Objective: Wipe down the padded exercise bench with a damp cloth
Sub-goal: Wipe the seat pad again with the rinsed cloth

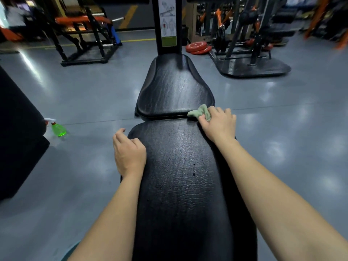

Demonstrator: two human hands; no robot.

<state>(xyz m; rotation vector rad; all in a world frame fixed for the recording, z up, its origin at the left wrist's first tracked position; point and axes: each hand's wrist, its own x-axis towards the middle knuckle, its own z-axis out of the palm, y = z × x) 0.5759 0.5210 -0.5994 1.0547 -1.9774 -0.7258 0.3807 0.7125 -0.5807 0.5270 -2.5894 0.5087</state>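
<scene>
Under the head camera, at the right edge of the padded bench (180, 194), the right grip (219, 123) curls over a bunched green cloth (200, 113) and presses it beside the seam between the near pad and the far pad (175, 87). The left grip (129, 153) rests on the near pad's left edge, fingers loosely bent, holding nothing. So close to the edge, the cloth could slide off onto the floor. Bunched so small, it may also miss the droplets (194, 173) mid-pad. Lengthwise, the bench runs straight away from the person, pointing at the upright post (167, 25).
</scene>
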